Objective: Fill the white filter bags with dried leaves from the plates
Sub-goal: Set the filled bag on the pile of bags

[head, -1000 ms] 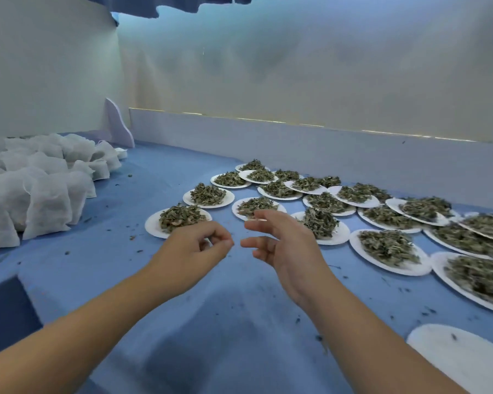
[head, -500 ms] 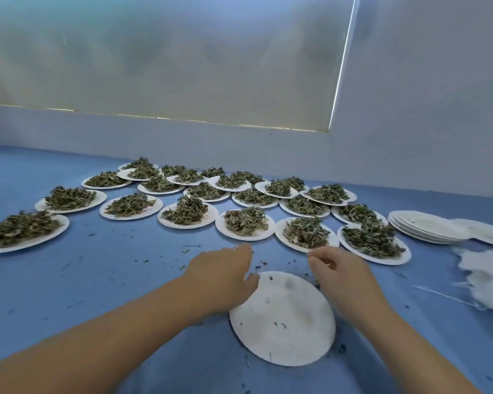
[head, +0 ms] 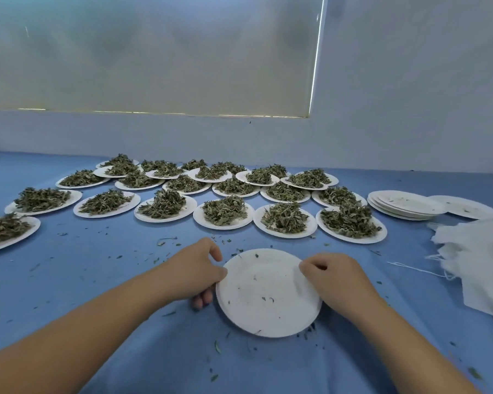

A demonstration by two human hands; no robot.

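Your left hand and right hand each pinch a side rim of the emptied paper plate at the near middle of the blue surface. It is light and bendy, so grip the rims. Limp, flimsy filter bags lie at the right edge, loaded plates of dried leaves behind; no writing shows.

The scene is evenly and softly lit, with a cool bluish cast over everything. Daylight is diffused through a drawn blind at the back, and thin bright slits are seen along its lower and right edges. Only faint, soft shadows are cast on the blue surface, beneath the forearms and plate rims. No hard glare is seen. Strong wide-angle distortion is shown: the forearms are stretched toward the lower corners. The centre is rendered fairly sharp, while the far edges are slightly smeared.
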